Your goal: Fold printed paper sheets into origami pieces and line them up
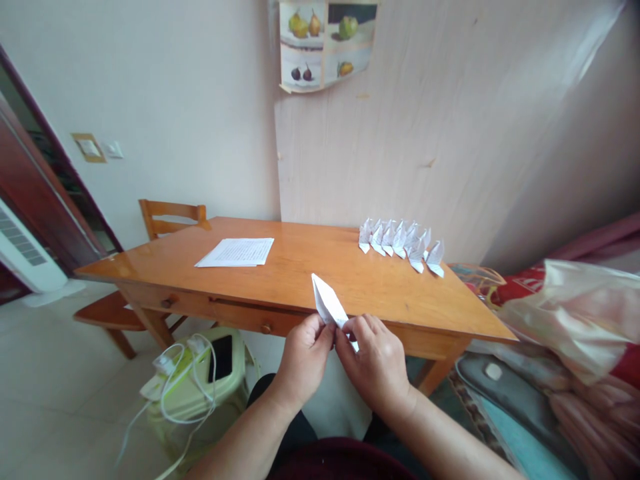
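Note:
A folded piece of white paper (329,299) with a pointed end is held up in front of the table's near edge. My left hand (306,353) pinches its lower left side. On the lower right, the fingers of my right hand (374,353) are closed on the same paper, and a small corner shows below them. Part of the paper is hidden behind my fingers. Several folded paper figures (400,240) stand grouped at the right back of the wooden table (300,260). To the left lies a stack of written sheets (237,253).
A pale green stool (233,383) at lower left carries a black phone (221,358) and tangled white cables (173,387). Behind the table stands a wooden chair (173,213). Bags (575,313) and cloth are piled on the right. Fruit pictures (327,43) hang on the wall.

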Available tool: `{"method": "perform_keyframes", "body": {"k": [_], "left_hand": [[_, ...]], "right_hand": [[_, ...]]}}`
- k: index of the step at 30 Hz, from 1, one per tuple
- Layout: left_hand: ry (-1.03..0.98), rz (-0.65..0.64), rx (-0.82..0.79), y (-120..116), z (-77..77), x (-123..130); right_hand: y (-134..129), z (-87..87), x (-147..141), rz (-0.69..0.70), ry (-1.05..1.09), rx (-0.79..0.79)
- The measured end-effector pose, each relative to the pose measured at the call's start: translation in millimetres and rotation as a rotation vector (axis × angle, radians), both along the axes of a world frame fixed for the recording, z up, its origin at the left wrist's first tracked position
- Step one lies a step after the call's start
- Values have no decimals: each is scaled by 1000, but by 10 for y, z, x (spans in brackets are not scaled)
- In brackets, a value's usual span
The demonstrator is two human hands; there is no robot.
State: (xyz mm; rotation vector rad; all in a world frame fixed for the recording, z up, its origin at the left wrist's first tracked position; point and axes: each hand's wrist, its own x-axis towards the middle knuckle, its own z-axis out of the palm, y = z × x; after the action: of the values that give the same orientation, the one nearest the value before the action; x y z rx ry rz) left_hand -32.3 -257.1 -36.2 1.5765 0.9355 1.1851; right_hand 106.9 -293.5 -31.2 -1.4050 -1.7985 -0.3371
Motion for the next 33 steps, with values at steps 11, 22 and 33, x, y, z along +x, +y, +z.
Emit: {"method": "perform_keyframes", "body": {"k": [11,22,33], "left_hand": [[-95,-86,-68,-46,23,-70],[-175,-87,-152,-15,-7,-100],[-186,-159,-205,-32,28,-119]], "right_hand": [[-23,-30,-45,41,-14,-31],[-47,-8,25,198,259,-113],[100,-69,194,354,998,-560]]}}
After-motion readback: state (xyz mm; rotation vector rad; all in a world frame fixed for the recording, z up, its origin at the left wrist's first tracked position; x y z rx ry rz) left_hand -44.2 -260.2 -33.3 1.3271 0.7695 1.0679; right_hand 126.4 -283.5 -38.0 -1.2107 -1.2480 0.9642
